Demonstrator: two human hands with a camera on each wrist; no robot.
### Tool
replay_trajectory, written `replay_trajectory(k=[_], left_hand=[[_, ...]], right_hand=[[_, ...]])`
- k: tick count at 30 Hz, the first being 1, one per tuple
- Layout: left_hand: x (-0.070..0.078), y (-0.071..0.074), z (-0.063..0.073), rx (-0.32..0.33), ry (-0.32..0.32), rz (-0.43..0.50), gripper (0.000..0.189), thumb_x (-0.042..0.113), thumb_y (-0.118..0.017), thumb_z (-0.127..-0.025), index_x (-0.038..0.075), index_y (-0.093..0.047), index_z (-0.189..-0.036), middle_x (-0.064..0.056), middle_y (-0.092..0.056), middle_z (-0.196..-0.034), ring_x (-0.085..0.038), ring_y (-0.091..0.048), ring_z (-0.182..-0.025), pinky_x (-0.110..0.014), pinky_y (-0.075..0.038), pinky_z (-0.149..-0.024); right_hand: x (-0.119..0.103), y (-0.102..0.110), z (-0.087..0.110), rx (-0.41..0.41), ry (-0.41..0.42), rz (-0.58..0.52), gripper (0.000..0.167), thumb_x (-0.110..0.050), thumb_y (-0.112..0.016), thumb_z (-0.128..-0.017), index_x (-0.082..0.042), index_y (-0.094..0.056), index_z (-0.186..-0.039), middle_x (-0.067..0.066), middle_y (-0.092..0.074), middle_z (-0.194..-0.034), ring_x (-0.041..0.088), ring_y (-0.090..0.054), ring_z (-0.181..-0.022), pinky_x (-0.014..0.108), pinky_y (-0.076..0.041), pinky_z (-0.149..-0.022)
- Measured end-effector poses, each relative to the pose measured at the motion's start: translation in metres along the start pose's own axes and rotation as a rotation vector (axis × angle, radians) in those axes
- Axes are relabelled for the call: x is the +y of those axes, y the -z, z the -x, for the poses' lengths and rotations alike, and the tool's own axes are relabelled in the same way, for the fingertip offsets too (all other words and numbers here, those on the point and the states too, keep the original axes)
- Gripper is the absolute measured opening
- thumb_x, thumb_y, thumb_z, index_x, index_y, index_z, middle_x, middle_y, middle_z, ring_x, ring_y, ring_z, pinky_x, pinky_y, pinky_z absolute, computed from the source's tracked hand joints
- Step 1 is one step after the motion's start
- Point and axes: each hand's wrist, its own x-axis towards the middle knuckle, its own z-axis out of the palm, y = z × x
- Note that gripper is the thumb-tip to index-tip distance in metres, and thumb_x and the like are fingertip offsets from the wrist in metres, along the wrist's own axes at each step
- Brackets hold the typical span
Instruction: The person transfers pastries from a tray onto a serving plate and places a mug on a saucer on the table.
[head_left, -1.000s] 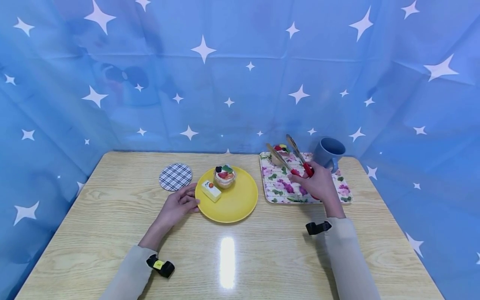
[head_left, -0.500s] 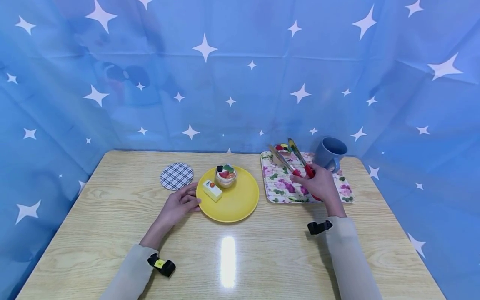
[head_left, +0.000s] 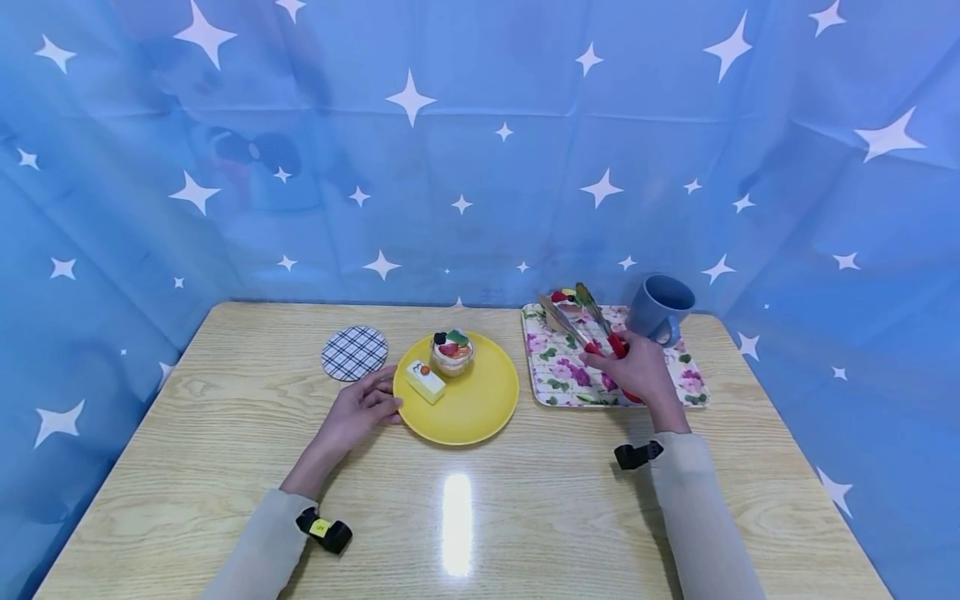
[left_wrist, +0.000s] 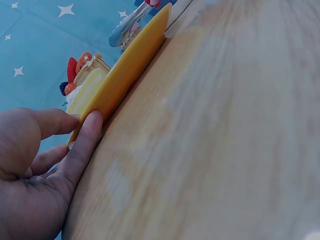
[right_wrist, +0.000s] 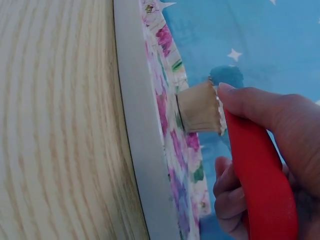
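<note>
My left hand point(head_left: 358, 414) pinches the left rim of a yellow plate point(head_left: 480, 408) between thumb and fingers. On the plate are a small slice of white cake point(head_left: 425, 383) and a clear cup of fruit dessert point(head_left: 452, 357). My right hand point(head_left: 643, 369) grips metal tongs with red handles point(head_left: 617, 345) over a floral tray point(head_left: 551, 371). The tongs' spread tips lie around a small fruit-topped tart point(head_left: 564, 300) at the tray's back left. In the right wrist view, the tart point(right_wrist: 200, 109) stands upright on the tray, partly behind the red handle.
A blue mug point(head_left: 660, 307) stands at the tray's back right, close to the right hand. A checked round coaster point(head_left: 355, 353) lies on the wooden table point(head_left: 540, 517), left of the plate. A blue star-patterned curtain point(head_left: 480, 167) hangs behind.
The tongs' tips have come down and closer around the tart, the right hand staying nearly in place. The left hand and the plate have not moved.
</note>
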Motion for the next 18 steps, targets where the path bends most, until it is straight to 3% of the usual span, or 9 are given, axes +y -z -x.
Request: replay_trajectory(k=[8, 12, 15, 18], left_hand=[[0.0009, 0.0005, -0.0005, 0.003, -0.006, -0.002, 0.061, 0.004, -0.066, -0.098, 0.013, -0.045, -0.154, -0.020, -0.058, -0.127, -0.014, -0.066, -0.097, -0.029, -0.067, -0.083], [0.0009, -0.0005, -0.0008, 0.000, -0.002, 0.001, 0.061, 0.004, -0.067, -0.098, 0.014, -0.045, -0.154, -0.020, -0.058, -0.127, -0.015, -0.066, -0.097, -0.030, -0.067, -0.084], [0.0007, -0.0004, -0.0004, -0.001, 0.001, -0.006, 0.061, 0.004, -0.066, -0.098, 0.014, -0.045, -0.154, -0.020, -0.058, -0.128, -0.015, -0.066, -0.097, -0.030, -0.067, -0.083], [0.0011, -0.0003, 0.0002, 0.003, 0.002, -0.004, 0.061, 0.004, -0.066, -0.098, 0.014, -0.045, -0.154, -0.019, -0.059, -0.127, -0.015, -0.066, -0.097, -0.030, -0.067, -0.083]], right_hand=[[0.0015, -0.0017, -0.0026, -0.022, -0.006, 0.006, 0.092, -0.061, -0.071, -0.089, 0.005, -0.047, -0.148, 0.027, -0.064, -0.124, 0.038, -0.065, -0.104, 0.050, -0.063, -0.084], [0.0008, -0.0030, -0.0034, -0.020, -0.009, 0.030, 0.082, -0.060, -0.073, -0.088, 0.003, -0.056, -0.138, 0.024, -0.066, -0.114, 0.035, -0.065, -0.094, 0.040, -0.061, -0.071], [0.0006, -0.0048, -0.0050, -0.019, -0.013, 0.059, 0.076, -0.060, -0.073, -0.088, 0.001, -0.060, -0.131, 0.020, -0.066, -0.103, 0.030, -0.062, -0.084, 0.030, -0.052, -0.061], [0.0006, -0.0067, -0.0063, -0.019, -0.011, 0.067, 0.070, -0.058, -0.073, -0.089, 0.001, -0.062, -0.126, 0.017, -0.064, -0.094, 0.028, -0.059, -0.077, 0.028, -0.046, -0.056]])
